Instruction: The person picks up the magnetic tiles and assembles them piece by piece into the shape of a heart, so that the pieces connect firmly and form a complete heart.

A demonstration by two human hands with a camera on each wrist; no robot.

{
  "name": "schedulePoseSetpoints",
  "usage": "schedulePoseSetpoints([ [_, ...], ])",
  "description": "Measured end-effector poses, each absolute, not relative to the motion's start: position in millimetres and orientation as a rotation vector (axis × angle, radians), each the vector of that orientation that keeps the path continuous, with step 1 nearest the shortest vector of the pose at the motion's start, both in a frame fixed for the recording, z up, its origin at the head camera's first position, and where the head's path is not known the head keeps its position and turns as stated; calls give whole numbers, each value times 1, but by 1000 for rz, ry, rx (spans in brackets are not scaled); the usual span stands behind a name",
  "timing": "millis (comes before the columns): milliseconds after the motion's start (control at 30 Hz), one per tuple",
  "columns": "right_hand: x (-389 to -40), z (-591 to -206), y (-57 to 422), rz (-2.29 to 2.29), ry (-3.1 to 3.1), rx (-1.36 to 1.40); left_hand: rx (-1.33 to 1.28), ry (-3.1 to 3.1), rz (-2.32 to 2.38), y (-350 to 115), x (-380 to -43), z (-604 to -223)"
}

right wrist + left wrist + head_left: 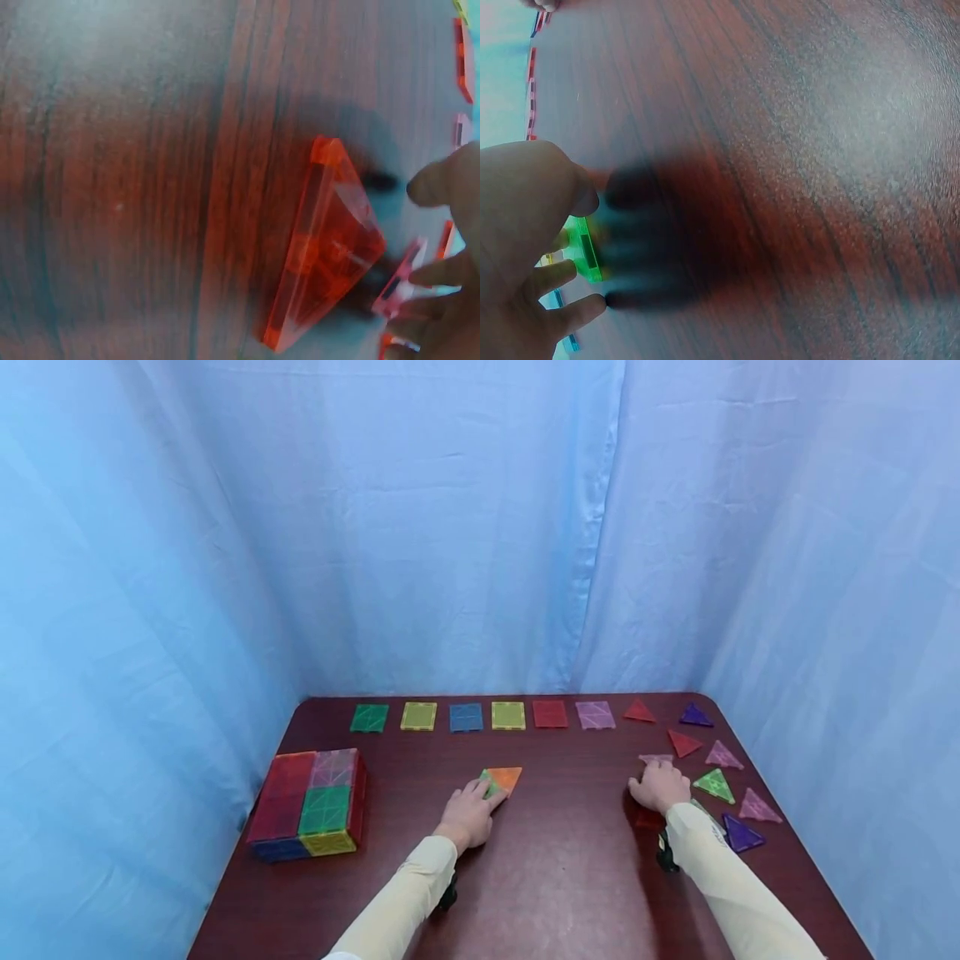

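Observation:
My left hand (467,817) rests on two triangular magnetic tiles near the table's middle. One is a green tile (585,251), partly covered by the fingers; beside it lies an orange tile (507,776). In the left wrist view the fingers reach out over the green tile. On the right, my right hand (662,787) is at a pink triangular tile (400,281). Its fingertips are at that tile while the thumb stands apart; whether they touch it is unclear. A red triangular tile (330,251) lies close by, mostly hidden by the hand in the head view.
Left on the dark table (570,885) stands a block of stacked square tiles (307,806). Along the back edge runs a row of square tiles, including a blue one (466,717). Several triangles, among them a purple one (742,833), lie scattered at the right. Blue curtains (450,527) surround the table.

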State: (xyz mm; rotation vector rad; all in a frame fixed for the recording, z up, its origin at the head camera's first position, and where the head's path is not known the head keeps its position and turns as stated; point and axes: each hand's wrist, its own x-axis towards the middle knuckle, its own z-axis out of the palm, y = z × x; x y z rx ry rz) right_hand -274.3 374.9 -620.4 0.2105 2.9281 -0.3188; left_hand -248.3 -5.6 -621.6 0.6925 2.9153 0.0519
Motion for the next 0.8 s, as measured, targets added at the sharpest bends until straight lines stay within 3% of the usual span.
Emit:
schedulePoseSetpoints([
  [233, -281, -626, 346, -389, 2980, -66, 688, 2913, 31, -5, -248, -622],
  [800, -258, -637, 202, -482, 2973, -681, 670, 2906, 18, -3, -249, -627],
])
